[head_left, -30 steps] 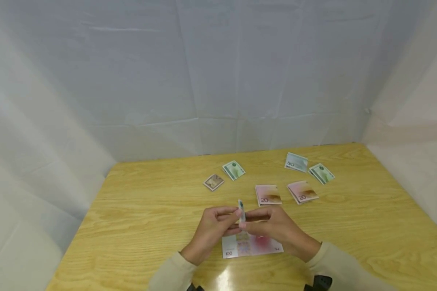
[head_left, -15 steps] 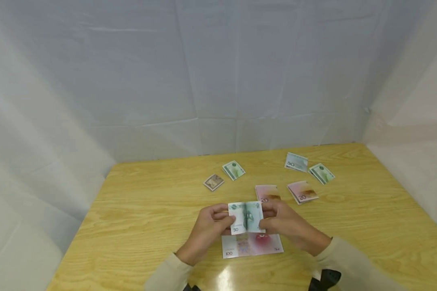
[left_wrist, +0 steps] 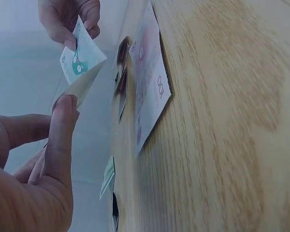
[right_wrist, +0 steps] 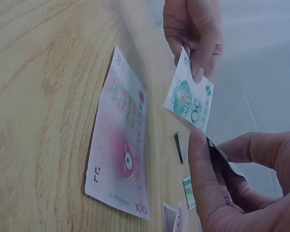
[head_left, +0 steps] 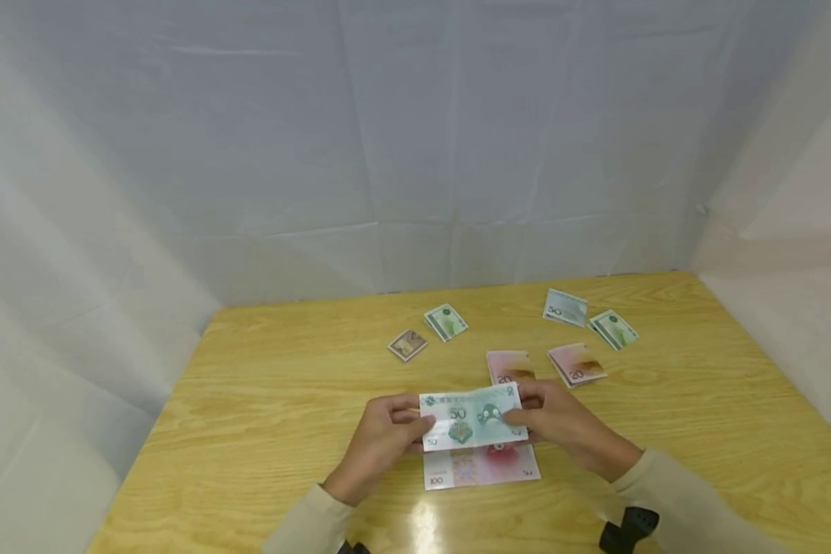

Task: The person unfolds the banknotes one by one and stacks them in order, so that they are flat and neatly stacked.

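Note:
A green 50 play banknote [head_left: 467,415] is spread out flat between my two hands in the head view, with a crease down its middle. My left hand [head_left: 381,435] pinches its left end, thumb on the printed face. At the other end, my right hand [head_left: 568,423] pinches it the same way. The note is held above the table; in the left wrist view the green note [left_wrist: 82,60] bends at the middle. Just below it, a pink 100 banknote [head_left: 481,469] lies unfolded on the table, its upper part covered by the green note in the head view.
Farther back on the wooden table [head_left: 270,385] lie folded notes: a brown one [head_left: 407,345], a green one [head_left: 446,322], a blue-green 50 [head_left: 565,308], another green one [head_left: 613,329] and two pink 20s, one [head_left: 577,364] right of the other [head_left: 510,367]. White sheets [head_left: 415,154] hang around the table.
The green 50 note was folded and edge-on a second ago; it has been unfolded to full width. My hands have moved apart, left hand leftward and right hand rightward.

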Demonstrator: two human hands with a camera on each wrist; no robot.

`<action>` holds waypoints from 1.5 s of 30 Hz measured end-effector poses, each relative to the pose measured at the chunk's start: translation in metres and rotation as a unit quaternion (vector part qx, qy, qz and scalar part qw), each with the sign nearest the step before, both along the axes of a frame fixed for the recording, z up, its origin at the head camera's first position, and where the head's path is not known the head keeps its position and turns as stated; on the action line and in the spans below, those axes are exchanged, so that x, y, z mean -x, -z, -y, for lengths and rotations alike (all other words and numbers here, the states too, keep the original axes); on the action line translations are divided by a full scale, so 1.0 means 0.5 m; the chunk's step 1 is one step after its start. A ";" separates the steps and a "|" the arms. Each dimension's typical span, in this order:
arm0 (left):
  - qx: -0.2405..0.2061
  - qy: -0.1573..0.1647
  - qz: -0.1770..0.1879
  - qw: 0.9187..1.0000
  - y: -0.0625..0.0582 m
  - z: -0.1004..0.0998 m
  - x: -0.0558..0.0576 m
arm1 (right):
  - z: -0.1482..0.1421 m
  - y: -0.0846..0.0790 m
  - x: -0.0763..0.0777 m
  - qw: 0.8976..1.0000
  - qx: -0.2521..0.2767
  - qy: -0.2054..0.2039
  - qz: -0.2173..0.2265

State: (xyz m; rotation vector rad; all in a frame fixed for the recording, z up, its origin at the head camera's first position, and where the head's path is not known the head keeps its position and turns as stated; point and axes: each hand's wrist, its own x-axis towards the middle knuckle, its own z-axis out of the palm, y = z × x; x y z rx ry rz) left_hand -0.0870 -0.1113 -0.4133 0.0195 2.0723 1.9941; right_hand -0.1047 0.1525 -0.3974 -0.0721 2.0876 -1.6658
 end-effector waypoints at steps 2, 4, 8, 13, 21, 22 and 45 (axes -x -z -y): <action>-0.001 0.005 0.003 1.000 0.001 0.003 -0.001 | -0.004 0.003 0.001 1.000 -0.012 0.005 -0.002; 0.000 0.009 0.009 1.000 0.001 0.006 -0.001 | -0.008 0.006 0.003 1.000 -0.023 0.006 -0.003; -0.003 0.019 0.017 1.000 0.006 0.011 0.000 | -0.020 0.014 0.007 1.000 -0.026 -0.005 -0.001; -0.007 0.029 0.031 0.999 0.014 0.018 0.000 | -0.031 0.022 0.011 1.000 -0.019 -0.017 0.006; 0.035 0.037 0.046 0.998 0.019 0.015 -0.001 | -0.040 0.033 0.008 0.999 -0.048 -0.019 -0.008; 0.047 0.039 0.046 0.997 0.019 0.013 -0.002 | -0.040 0.036 0.007 0.998 -0.055 -0.019 -0.012; 0.284 0.104 -0.030 0.953 0.023 -0.005 0.004 | -0.022 0.065 -0.002 0.983 -0.173 -0.045 -0.035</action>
